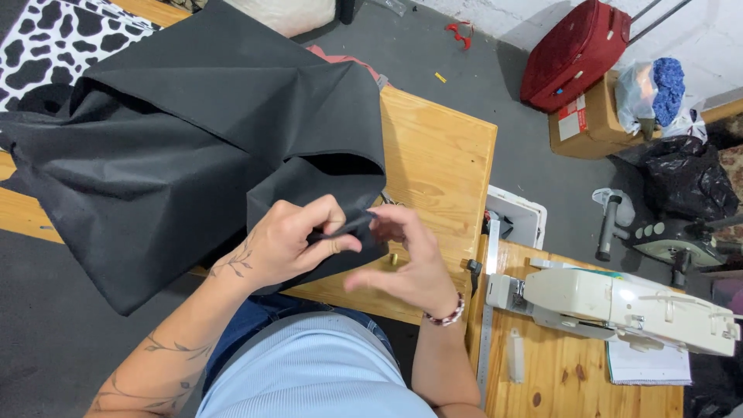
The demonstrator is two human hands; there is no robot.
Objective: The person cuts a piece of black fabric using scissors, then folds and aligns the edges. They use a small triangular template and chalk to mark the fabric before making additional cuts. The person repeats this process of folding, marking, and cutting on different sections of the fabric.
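Note:
A large piece of stiff black fabric point(193, 147) lies heaped over a wooden table point(441, 155), hanging off its near and left sides. My left hand point(298, 240) pinches a folded edge of the fabric near the table's front, thumb and fingers closed on it. My right hand point(414, 259) hovers just right of it, fingers curled and apart, fingertips at the same fabric edge; whether it grips is unclear. A small brass-coloured object point(392, 259) lies on the wood beneath the hands.
A white sewing machine point(619, 306) sits on a second wooden table at right, with a metal ruler point(486, 325) along its left edge. A red suitcase point(576, 50), cardboard box point(596, 116), black bag point(685, 178) and another machine stand on the grey floor.

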